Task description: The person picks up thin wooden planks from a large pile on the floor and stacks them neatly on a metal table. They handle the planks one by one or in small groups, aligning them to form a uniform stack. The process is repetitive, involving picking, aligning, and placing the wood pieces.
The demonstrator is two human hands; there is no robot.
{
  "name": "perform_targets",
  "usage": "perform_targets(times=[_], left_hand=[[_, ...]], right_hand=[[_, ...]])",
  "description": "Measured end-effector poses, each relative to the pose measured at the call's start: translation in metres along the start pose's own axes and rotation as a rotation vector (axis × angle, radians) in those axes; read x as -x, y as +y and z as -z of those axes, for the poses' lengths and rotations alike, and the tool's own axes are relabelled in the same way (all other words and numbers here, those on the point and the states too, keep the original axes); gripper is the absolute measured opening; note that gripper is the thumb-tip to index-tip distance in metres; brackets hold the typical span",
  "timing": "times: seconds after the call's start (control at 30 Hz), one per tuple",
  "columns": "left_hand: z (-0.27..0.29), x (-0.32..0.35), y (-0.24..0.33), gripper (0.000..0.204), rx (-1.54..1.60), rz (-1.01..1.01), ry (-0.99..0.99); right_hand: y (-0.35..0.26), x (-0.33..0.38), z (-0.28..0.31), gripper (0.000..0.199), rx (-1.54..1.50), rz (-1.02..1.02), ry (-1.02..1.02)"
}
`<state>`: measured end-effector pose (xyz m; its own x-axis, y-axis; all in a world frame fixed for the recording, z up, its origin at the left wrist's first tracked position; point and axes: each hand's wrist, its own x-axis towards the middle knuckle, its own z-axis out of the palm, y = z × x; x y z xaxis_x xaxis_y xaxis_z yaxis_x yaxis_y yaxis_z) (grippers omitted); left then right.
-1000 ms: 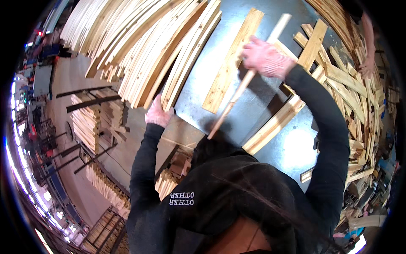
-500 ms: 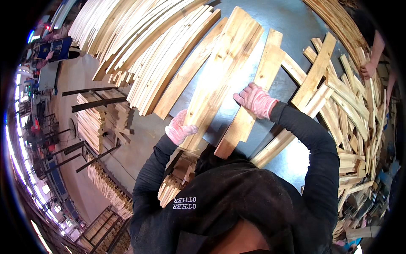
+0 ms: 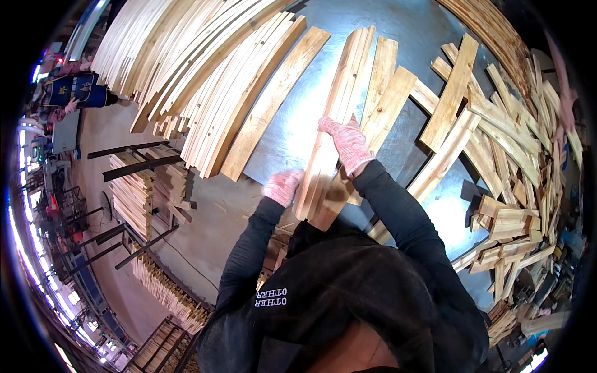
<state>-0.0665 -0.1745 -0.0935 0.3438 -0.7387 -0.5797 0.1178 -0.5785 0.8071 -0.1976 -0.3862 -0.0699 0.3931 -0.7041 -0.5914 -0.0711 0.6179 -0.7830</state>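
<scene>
Both my hands wear pink-and-white knit gloves. A narrow bundle of wooden planks (image 3: 333, 124) stands on edge, pressed side by side, on the grey metal table (image 3: 273, 146). My right hand (image 3: 348, 142) is closed over the bundle about its middle, fingers across the top edges. Against the left side of its near end, my left hand (image 3: 284, 186) is curled, its fingertips partly hidden. Just right of the bundle lie two loose planks, a nearer plank (image 3: 392, 105) and a farther plank (image 3: 380, 68). To its left a single plank (image 3: 277, 102) lies flat.
Rows of planks (image 3: 230, 93) fill the table's far left. A jumbled heap of boards (image 3: 504, 143) covers the right side, with another person's arm (image 3: 564, 105) beyond it. Racks of stacked wood (image 3: 134, 193) stand on the floor at left.
The wide planks that lay flat now stand on edge together. My right hand has moved left from a loose plank onto them. My left hand has shifted slightly right along with their near end.
</scene>
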Motion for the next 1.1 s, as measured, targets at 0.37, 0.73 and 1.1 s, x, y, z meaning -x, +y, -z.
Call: perform_targets(times=[0.37,0.73,1.1], left_hand=[[0.117,-0.069,0.054,0.081,-1.307,-0.221,0.097],[0.103,-0.026,0.074,0.096,-1.787,-0.471,0.395],[-0.172,-0.009,0.092,0.113,-1.267,-0.530,0.225]], right_hand=[[-0.019,0.008,-0.054,0.093,0.559,-0.058,-0.042],[-0.088,0.027,-0.036,0.081,1.076,0.472,-0.225],[0.008,0.139,0.206,0.097,0.572,-0.003,0.840]])
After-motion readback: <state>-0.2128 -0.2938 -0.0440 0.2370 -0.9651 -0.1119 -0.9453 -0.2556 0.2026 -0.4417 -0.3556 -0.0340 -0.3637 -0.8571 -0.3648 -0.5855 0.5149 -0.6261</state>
